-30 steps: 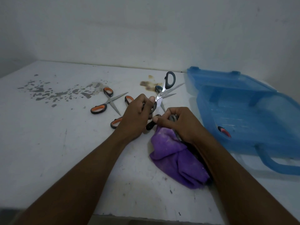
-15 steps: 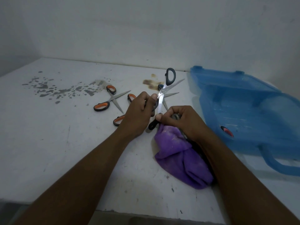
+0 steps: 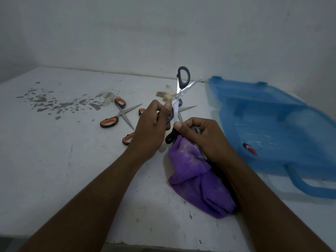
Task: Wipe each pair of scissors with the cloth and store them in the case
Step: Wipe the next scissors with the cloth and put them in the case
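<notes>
Two hands meet above the desk (image 3: 54, 170). The left hand (image 3: 149, 131) has its fingers curled round one handle of the black-handled scissors (image 3: 179, 93), which are held up with the blades spread open. The right hand (image 3: 201, 139) grips the purple cloth (image 3: 196, 177), its thumb at the tip of the lower blade; the rest of the cloth hangs down to the desk. Orange-handled scissors (image 3: 118, 115) lie open to the left. The blue case (image 3: 272, 124) sits open on the right.
</notes>
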